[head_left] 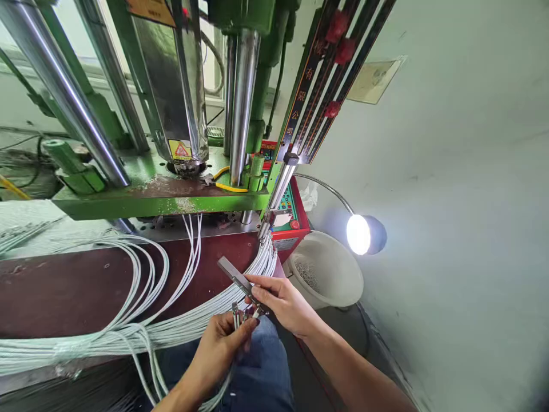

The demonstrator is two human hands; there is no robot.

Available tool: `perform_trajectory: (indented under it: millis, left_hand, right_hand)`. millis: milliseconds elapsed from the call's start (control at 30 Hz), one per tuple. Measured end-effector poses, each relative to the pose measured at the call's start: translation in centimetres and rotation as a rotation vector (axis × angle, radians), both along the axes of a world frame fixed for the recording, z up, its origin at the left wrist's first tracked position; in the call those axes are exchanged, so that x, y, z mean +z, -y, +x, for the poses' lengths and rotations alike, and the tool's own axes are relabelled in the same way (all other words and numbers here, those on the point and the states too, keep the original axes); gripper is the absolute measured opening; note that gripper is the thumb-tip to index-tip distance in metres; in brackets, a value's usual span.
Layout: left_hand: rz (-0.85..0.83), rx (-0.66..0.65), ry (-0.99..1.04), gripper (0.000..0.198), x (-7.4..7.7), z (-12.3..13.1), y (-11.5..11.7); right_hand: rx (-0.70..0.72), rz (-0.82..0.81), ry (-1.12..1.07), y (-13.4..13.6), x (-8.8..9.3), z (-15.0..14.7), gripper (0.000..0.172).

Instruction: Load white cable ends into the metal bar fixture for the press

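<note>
The right hand (283, 300), wrist bent inward, pinches a flat metal bar (238, 280) angled up-left. Just below it, the left hand (221, 346) grips white cable ends (235, 312), fingers curled upward.

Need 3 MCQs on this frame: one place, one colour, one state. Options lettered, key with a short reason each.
1. Where is the white bucket?
A. on the green press
B. low on the right, under the lamp
C. on the person's lap

2. What colour are the cables across the brown table?
A. white
B. black
C. orange

3. What is the right hand doing?
A. hanging free
B. pressing the red panel
C. gripping a flat metal bar

Key: 1 B, the bucket sits beside the table below the lit lamp. 2 A, the bundle is pale white. 3 C, the fingers close on the bar, while the left hand pinches the cable ends.
</note>
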State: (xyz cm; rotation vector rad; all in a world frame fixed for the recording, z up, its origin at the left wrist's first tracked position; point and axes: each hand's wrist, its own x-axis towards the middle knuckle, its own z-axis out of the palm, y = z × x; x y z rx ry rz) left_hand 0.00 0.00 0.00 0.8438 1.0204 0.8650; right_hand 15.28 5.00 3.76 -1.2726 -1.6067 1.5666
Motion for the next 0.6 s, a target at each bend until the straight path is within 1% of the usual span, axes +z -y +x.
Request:
perform_trajectory:
  millis: [200, 333, 433, 533, 600]
  left_hand:
    - [0.001, -0.001, -0.022, 0.057, 0.3, 0.5, 0.4]
    - [-0.001, -0.001, -0.006, 0.057, 0.2, 0.9, 0.1]
    - [-0.023, -0.011, 0.054, 0.050, 0.3, 0.9, 0.0]
    - [-0.047, 0.023, 0.145, 0.042, 0.4, 0.5, 0.2]
    - [-0.047, 0.048, 0.163, 0.040, 0.6, 0.2, 0.3]
  right_hand:
    - [0.031, 0.100, 0.124, 0.5, 0.6, -0.2, 0.041]
    - [0.016, 0.116, 0.113, 0.7, 0.7, -0.1, 0.042]
    - [0.043, 0.102, 0.120, 0.6, 0.9, 0.4, 0.043]
    - [0.075, 0.107, 0.171, 0.3, 1.3, 0.9, 0.041]
    - [0.085, 0.115, 0.228, 0.0, 1.5, 1.2, 0.039]
